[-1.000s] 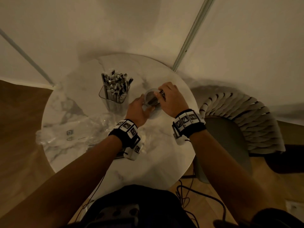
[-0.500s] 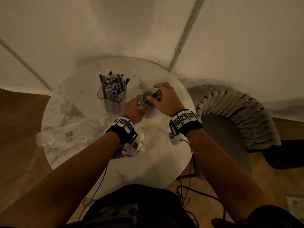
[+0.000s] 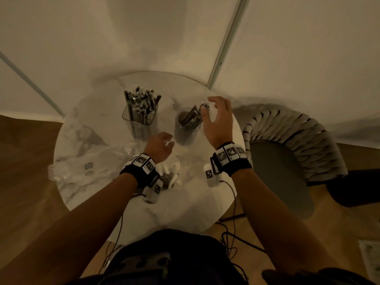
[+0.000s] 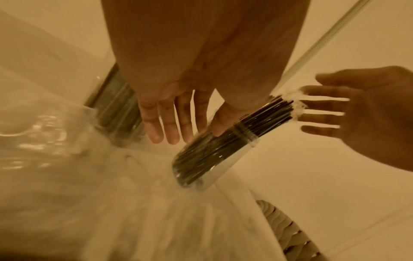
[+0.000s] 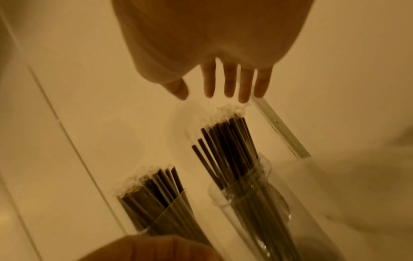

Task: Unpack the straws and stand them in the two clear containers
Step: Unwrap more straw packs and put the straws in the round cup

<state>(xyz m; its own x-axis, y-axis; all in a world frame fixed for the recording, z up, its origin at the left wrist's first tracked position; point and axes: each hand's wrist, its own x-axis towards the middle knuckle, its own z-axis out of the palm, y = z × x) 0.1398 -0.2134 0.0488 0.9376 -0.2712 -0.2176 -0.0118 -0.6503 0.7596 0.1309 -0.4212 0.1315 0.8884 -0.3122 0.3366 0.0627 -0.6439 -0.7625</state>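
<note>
Right hand (image 3: 218, 120): fingers straight and spread, palm turned toward the round container, holding nothing; fingertips (image 5: 244, 95) hover just above the clear wrapper ends of the straws, contact not discernible.

Left hand (image 3: 159, 148): fingers loosely extended and relaxed, gripping nothing; it sits low beside the base of the round container, with the thumb (image 4: 221, 121) close against the glass wall, touch uncertain.

Round clear container (image 3: 186, 128): upright on the table, right of centre, between the two hands. Holds a bunch of dark straws (image 3: 192, 116) leaning toward the right hand, tops standing above the rim.

Square clear container (image 3: 140, 122): upright, just left of the round one, apart from both hands. Packed with dark straws (image 3: 141, 101), wrapper tips showing pale at the top.

Clear plastic packaging (image 3: 82, 167): crumpled, lying on the left part of the table.

Round marble table (image 3: 185, 208): white, grey-veined, bearing all of the above.

Chair (image 3: 292, 145): ribbed padded back, standing at the table's right edge.
</note>
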